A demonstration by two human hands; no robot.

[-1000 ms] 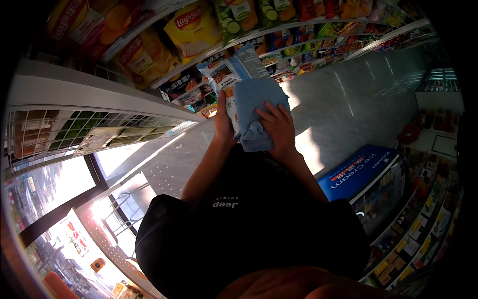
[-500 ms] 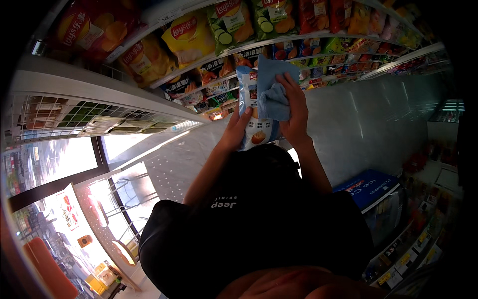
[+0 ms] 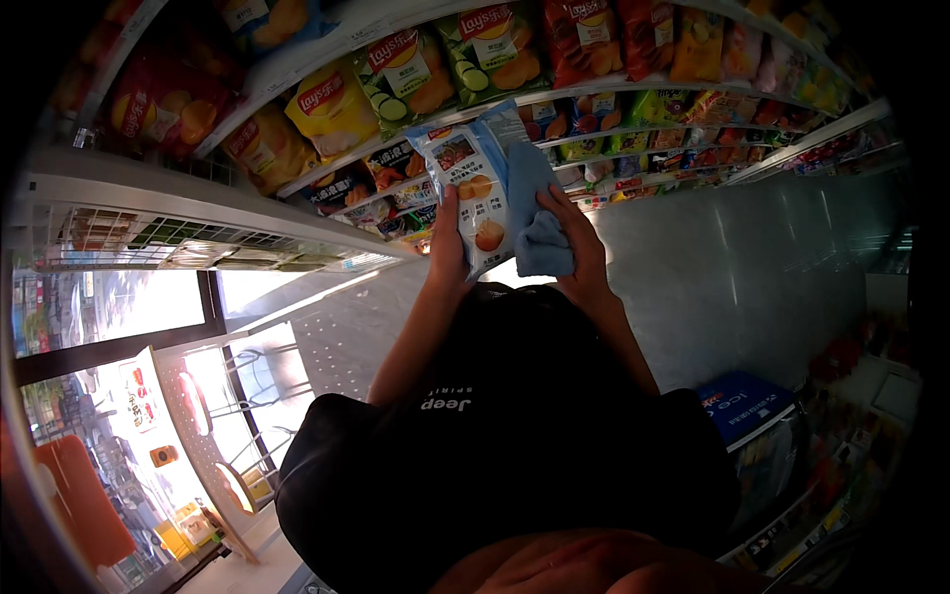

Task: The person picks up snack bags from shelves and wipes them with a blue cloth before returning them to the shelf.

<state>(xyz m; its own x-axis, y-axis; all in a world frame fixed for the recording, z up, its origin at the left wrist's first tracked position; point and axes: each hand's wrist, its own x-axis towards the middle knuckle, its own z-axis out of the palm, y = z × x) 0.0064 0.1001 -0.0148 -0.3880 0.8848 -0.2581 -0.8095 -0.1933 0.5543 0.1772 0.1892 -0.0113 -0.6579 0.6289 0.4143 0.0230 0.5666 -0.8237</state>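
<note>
My left hand (image 3: 449,243) is closed on the left edge of a light-blue and white chip bag (image 3: 477,188), its thumb lying on the printed side. The bag is held upright in front of my chest, with a printed panel and small food pictures facing me. At its right edge my right hand (image 3: 584,247) grips a folded blue cloth (image 3: 539,193). The cloth rests against the bag's right side, its lower part bunched under my fingers. Whether the right fingers also press the bag behind the cloth is hidden.
Ahead, curved shelves carry yellow chip bags (image 3: 334,107), green chip bags (image 3: 404,74) and red bags (image 3: 584,40). A white shelf end with a wire grid (image 3: 188,230) stands left, near bright windows. A blue-topped freezer (image 3: 744,408) is at the right, beside the grey floor (image 3: 712,267).
The bag has shifted left and turned, so more of its printed side faces me. The cloth has slid from across the bag to its right edge, moving down with my right hand.
</note>
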